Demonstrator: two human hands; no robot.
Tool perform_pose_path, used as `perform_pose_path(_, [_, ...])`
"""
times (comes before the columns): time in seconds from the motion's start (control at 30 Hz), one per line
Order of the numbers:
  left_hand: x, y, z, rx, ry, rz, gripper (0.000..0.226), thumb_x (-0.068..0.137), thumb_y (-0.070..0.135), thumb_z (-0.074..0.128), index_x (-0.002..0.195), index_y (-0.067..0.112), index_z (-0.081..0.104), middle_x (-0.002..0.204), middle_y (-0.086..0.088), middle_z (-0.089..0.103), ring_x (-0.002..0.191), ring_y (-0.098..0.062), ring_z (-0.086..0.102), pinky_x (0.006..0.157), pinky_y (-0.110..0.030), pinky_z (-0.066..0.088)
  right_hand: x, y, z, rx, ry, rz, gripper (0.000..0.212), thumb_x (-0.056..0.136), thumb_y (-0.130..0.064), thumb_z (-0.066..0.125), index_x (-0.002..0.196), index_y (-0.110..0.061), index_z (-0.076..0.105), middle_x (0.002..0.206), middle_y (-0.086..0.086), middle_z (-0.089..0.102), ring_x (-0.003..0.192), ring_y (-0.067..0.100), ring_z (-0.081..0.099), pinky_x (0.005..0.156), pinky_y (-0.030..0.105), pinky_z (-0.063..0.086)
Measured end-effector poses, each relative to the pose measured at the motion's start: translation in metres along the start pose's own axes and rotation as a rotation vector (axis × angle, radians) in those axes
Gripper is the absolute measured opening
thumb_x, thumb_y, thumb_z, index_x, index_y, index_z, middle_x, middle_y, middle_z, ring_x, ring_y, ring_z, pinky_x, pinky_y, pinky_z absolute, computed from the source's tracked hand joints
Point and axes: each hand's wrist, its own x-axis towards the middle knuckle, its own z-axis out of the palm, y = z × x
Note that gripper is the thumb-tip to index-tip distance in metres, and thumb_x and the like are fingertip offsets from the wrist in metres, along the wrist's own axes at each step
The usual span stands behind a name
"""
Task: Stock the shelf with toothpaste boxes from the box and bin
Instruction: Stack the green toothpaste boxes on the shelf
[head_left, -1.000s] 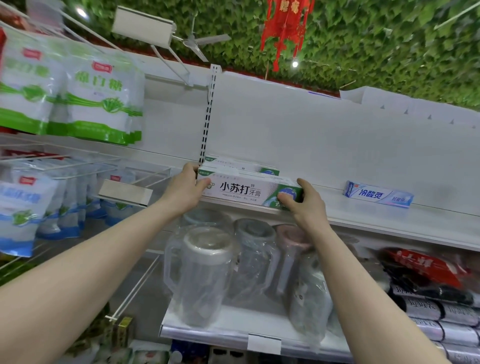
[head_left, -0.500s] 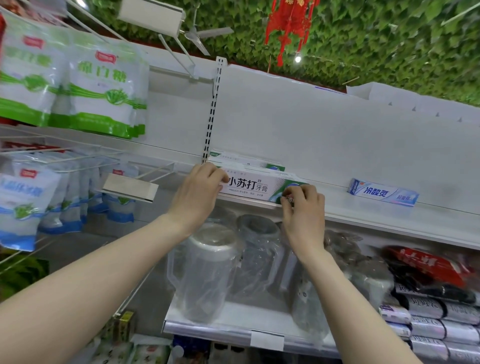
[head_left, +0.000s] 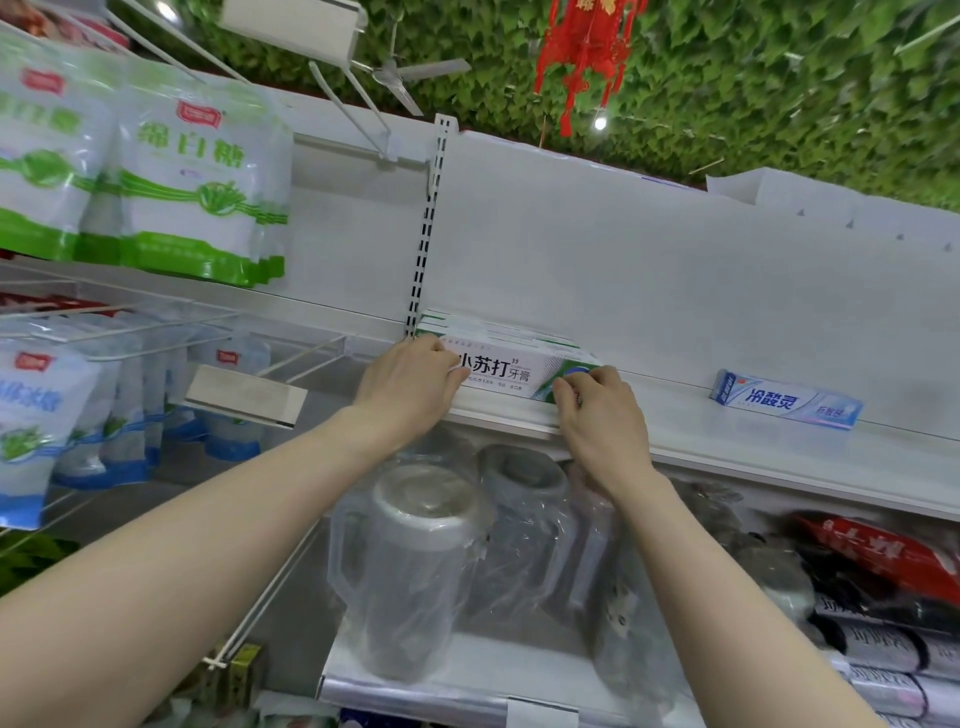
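While both arms reach up from below in the head view, the left hand (head_left: 410, 382) and the right hand (head_left: 600, 415) meet at the two ends of one toothpaste box (head_left: 511, 371). It lies lengthwise at the front edge of the white shelf (head_left: 727, 441), at its left end beside the slotted upright. The left hand's fingers are curled round the box's left end and cover the start of the print. The right hand's fingers are bent tight, with their tips pinching the green right end. Between the hands the white face reads 小苏打 in large dark characters, with 牙膏 smaller beside them; the fine line beneath is too small to read.

Just behind it lie more boxes (head_left: 483, 332) of the same white and green, packed in rows toward the back panel. Well apart to the right on the same shelf lies a blue box (head_left: 784, 400) marked 冷酸灵.

Upper left hang green-and-white sugar bags (head_left: 200, 192) printed 绵白糖. Below them hang blue bags (head_left: 36, 415) whose label ends in 冰糖. On the shelf underneath stand clear jugs (head_left: 415, 566) wrapped in plastic film. A red tasselled ornament (head_left: 587, 47) hangs from the leaf-covered ceiling.
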Motion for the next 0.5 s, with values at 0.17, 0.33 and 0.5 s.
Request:
perform_pose_path(0.17, [0.011, -0.002, 0.006, 0.023, -0.038, -0.028, 0.043, 0.102, 0.042, 0.034, 0.112, 0.018, 0.068, 0.116, -0.003, 0.059, 0.104, -0.026, 0.057, 0.078, -0.033, 0.041, 0.015, 0.001, 0.005, 0.030, -0.062, 0.019, 0.040, 0.102, -0.034, 0.037, 0.099, -0.011, 0.070, 0.113, 0.008, 0.054, 0.106, 0.030, 0.051, 0.081, 0.033, 0.038])
perform_pose_path(0.33, [0.020, -0.004, 0.010, 0.035, -0.072, -0.069, 0.045, 0.102, 0.043, 0.032, 0.112, 0.017, 0.067, 0.118, -0.005, 0.058, 0.104, -0.029, 0.058, 0.081, -0.036, 0.043, 0.025, 0.002, 0.008, -0.001, -0.129, 0.010, 0.041, 0.102, -0.034, 0.035, 0.102, -0.014, 0.071, 0.115, 0.007, 0.054, 0.107, 0.030, 0.052, 0.086, 0.034, 0.040])
perform_pose_path(0.5, [0.021, -0.003, 0.013, 0.054, -0.113, -0.094, 0.047, 0.102, 0.045, 0.031, 0.112, 0.016, 0.066, 0.124, -0.006, 0.056, 0.110, -0.029, 0.056, 0.085, -0.036, 0.041, 0.025, 0.004, 0.010, -0.033, -0.182, -0.017, 0.037, 0.101, -0.035, 0.035, 0.102, -0.018, 0.067, 0.120, 0.006, 0.052, 0.109, 0.030, 0.052, 0.089, 0.035, 0.043])
